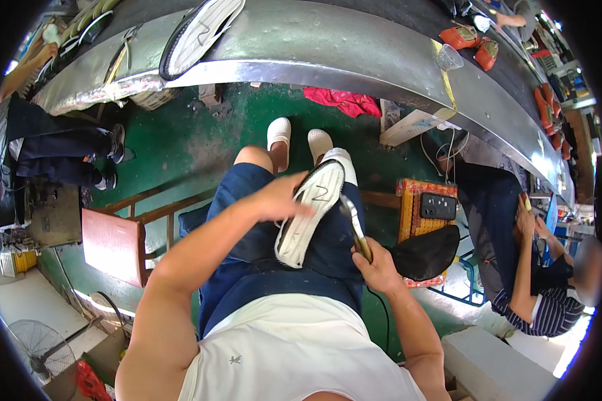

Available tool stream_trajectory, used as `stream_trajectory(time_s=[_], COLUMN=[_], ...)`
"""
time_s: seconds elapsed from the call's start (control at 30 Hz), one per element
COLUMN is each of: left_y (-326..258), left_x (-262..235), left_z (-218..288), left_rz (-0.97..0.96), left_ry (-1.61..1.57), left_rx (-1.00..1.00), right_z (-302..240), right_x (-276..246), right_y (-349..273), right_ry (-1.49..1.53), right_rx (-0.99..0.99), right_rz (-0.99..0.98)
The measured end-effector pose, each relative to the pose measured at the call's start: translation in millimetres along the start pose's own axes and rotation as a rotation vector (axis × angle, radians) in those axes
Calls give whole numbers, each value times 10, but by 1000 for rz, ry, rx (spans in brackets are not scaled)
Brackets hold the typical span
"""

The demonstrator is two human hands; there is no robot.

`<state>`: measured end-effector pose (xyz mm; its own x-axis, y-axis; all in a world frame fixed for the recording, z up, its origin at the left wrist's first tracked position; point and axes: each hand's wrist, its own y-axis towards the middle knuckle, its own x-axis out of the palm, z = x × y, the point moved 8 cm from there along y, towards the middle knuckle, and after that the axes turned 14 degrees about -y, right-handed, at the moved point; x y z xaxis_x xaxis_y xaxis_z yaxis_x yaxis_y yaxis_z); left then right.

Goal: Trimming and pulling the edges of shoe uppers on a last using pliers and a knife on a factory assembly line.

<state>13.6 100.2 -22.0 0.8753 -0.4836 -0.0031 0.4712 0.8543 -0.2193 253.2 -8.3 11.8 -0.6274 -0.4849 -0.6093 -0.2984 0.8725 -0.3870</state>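
Note:
A shoe upper on a last (314, 210) rests sole up across my lap, its white underside ringed by a dark edge and marked by hand. My left hand (279, 198) grips it from the left side, fingers reaching over the white underside, a little smeared by motion. In my right hand (374, 264) is a pair of pincers (354, 224) with a silver head and yellowish handles. Their head points up and away, just right of the shoe, and seems apart from it. How far the jaws are parted is too small to tell.
A metal-edged workbench (341, 50) curves ahead, bearing another upturned shoe (201, 37), orange-red shoes (459, 37) and a clear cup (449, 57). A phone (438, 206) and black pouch (425, 252) lie right, on an orange beaded seat (408, 194). A wooden stool (114, 246) stands left. Co-workers sit both sides.

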Motion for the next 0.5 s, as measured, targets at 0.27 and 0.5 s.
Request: stream_trajectory(time_s=[0.27,0.5], left_y=[-652,-683], left_x=[88,133], left_z=[218,131], left_rz=[356,366], left_ry=[293,276], left_rx=[43,69], right_z=[-387,-754], right_x=[-31,-280], right_y=[190,462], right_ry=[-154,-474], right_rx=[-254,-129], right_rz=[-141,-534])
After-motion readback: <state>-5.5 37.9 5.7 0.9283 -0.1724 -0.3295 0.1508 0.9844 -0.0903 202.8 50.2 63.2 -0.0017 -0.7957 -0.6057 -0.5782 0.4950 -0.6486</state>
